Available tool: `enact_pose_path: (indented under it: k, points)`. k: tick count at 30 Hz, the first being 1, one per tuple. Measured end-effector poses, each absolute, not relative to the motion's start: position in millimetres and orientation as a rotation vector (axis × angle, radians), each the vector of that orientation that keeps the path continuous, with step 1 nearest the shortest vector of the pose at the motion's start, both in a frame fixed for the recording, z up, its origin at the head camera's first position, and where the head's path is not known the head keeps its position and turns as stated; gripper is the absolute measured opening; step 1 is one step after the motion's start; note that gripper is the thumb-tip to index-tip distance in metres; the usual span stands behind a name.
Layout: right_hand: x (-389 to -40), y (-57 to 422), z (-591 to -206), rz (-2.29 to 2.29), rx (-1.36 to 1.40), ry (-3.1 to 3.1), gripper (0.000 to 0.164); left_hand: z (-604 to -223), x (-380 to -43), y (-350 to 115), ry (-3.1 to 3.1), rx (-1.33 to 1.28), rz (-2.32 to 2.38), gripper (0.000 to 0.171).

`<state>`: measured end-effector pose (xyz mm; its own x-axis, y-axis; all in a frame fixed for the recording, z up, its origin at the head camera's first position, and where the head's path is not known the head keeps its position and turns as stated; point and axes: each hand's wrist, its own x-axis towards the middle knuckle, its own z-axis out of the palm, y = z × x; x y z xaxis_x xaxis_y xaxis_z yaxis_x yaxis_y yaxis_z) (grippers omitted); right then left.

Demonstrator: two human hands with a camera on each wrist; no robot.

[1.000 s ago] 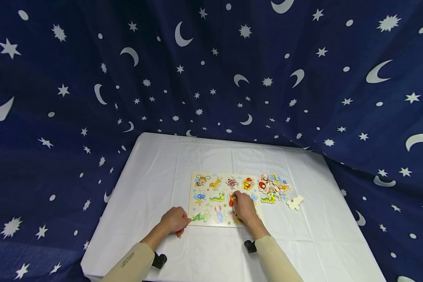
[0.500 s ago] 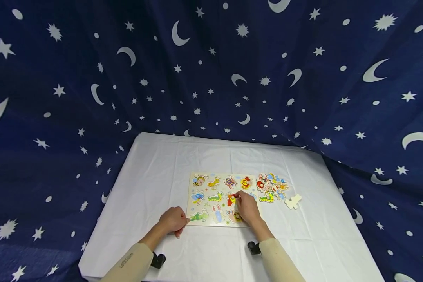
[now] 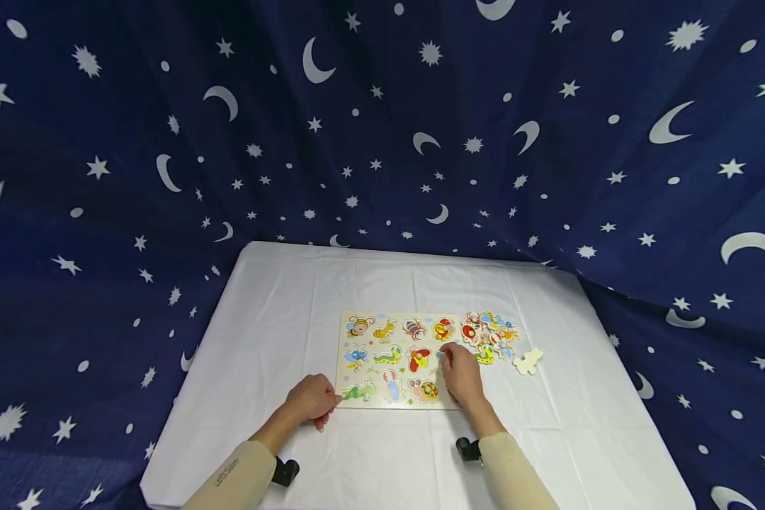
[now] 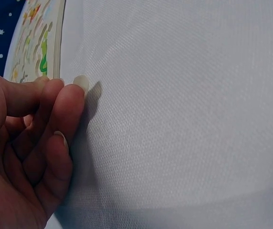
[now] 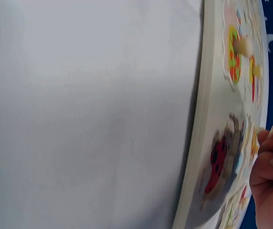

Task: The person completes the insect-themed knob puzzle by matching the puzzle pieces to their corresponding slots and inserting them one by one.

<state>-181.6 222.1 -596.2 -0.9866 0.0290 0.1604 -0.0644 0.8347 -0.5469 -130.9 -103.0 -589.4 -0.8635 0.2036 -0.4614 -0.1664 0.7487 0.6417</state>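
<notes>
A puzzle board (image 3: 371,407) printed with insects lies on the white-covered table. My left hand (image 3: 313,398) is at its near left corner, and in the left wrist view the thumb and a finger (image 4: 62,102) pinch the board's edge. My right hand (image 3: 462,375) hovers over the board's right side, covering part of a blue-winged picture there. Its fingers are loosely bent, and I see no piece between them in the right wrist view. The red and yellow butterfly piece (image 3: 418,359) lies in the middle row, left of that hand. A snail piece (image 5: 234,55) with a wooden knob sits below it.
A heap of colourful insect pieces (image 3: 489,333) lies right of the board. One pale piece (image 3: 527,361) lies apart, to the right of the heap. A dark blue curtain (image 3: 382,127) with moons and stars surrounds the table (image 3: 280,304).
My right hand has lifted off the butterfly piece and moved to the right, uncovering it and the snail piece. The left hand stays at the board's corner.
</notes>
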Motion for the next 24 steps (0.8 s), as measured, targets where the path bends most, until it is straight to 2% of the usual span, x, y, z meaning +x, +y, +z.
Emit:
enact_pose_path:
  k: [10,19,24]
  points:
    - [-185.2,251.4,-608.5,0.797,-0.192,-2.76,0.015,-591.6,-131.8,-105.6,2.418,0.022,0.924,0.033]
    - [-180.9,264.9,-607.0,0.754,-0.471,-2.863,0.029,-593.6,-132.8,-107.7,2.419,0.044,0.954,0.035]
    - [-181.0,270.0,-606.0,0.736,-0.558,-2.888,0.029,-595.5,-132.9,-106.2,2.428,0.042,0.955,0.036]
